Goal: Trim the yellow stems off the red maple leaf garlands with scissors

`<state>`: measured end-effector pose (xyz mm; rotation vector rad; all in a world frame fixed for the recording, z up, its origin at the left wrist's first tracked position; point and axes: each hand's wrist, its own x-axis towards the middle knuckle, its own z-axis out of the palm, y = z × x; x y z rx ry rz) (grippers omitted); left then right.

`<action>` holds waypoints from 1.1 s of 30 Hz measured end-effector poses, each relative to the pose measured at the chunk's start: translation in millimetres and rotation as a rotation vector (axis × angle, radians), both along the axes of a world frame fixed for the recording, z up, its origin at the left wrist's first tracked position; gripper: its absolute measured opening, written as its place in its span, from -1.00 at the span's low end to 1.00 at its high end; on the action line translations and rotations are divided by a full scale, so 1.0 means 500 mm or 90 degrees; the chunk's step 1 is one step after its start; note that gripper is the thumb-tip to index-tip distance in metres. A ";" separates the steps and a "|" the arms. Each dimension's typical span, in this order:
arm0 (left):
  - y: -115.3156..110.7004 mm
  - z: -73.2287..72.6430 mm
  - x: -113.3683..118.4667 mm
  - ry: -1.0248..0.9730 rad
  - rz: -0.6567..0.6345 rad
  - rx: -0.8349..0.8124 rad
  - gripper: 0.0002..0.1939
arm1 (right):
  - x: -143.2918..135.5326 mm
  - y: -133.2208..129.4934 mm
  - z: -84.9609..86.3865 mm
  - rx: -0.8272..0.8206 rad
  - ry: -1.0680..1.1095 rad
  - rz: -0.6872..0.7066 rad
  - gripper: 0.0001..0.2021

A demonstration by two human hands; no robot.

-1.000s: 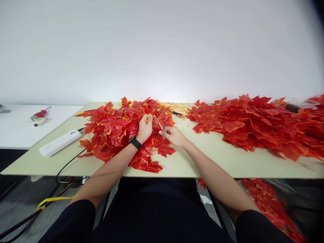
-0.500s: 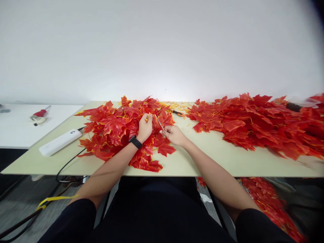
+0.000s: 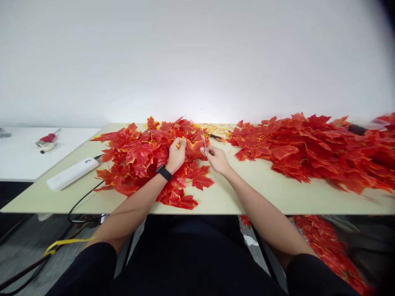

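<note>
Pinched in my left hand [image 3: 177,155] is an artificial maple leaf [image 3: 196,146], red with yellow edges, which spreads out to the right of the fingers. My right hand [image 3: 216,158] is closed around slim silver scissors [image 3: 204,139], their blades pointing up and away from me beside that leaf. The grip hides most of the handles. Below and around my left hand lies a loose heap of red maple leaves [image 3: 140,152]. A black watch [image 3: 165,172] is on my left wrist.
A larger leaf pile [image 3: 311,148] covers the table's right side. Yellow scraps [image 3: 212,128] and an orange-and-black handled tool [image 3: 217,137] lie at the back. A white device [image 3: 73,173] with a black cable sits left. More leaves [image 3: 330,246] are below the table at right.
My right hand has shifted slightly right and away from me, and the scissors have swung from slanting left to nearly upright. My left hand stays put, with the leaf now showing beside it.
</note>
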<state>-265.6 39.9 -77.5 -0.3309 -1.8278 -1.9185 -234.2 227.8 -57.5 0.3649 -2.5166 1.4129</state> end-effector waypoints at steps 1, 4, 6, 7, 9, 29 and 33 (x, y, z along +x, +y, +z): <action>0.000 0.001 0.001 -0.001 -0.013 0.001 -0.50 | 0.000 0.001 0.002 -0.014 0.002 -0.009 -0.35; 0.001 0.002 0.004 -0.021 -0.055 0.005 -0.50 | 0.000 0.006 0.010 -0.047 0.008 -0.015 -0.35; 0.000 0.004 0.005 -0.032 -0.063 0.007 -0.51 | -0.001 0.010 0.013 -0.058 0.011 -0.009 -0.35; 0.000 0.006 0.006 -0.035 -0.059 0.006 -0.51 | -0.001 0.011 0.015 -0.060 0.011 -0.003 -0.36; -0.001 0.010 0.009 -0.040 -0.048 -0.005 -0.53 | -0.002 0.014 0.015 -0.063 0.008 0.012 -0.36; 0.004 0.019 0.031 0.135 0.101 -0.200 -0.32 | 0.011 -0.009 0.023 -0.326 -0.180 0.176 -0.59; 0.004 0.037 0.063 0.240 0.190 -0.435 -0.71 | 0.006 -0.008 0.024 -0.429 -0.195 0.121 -0.49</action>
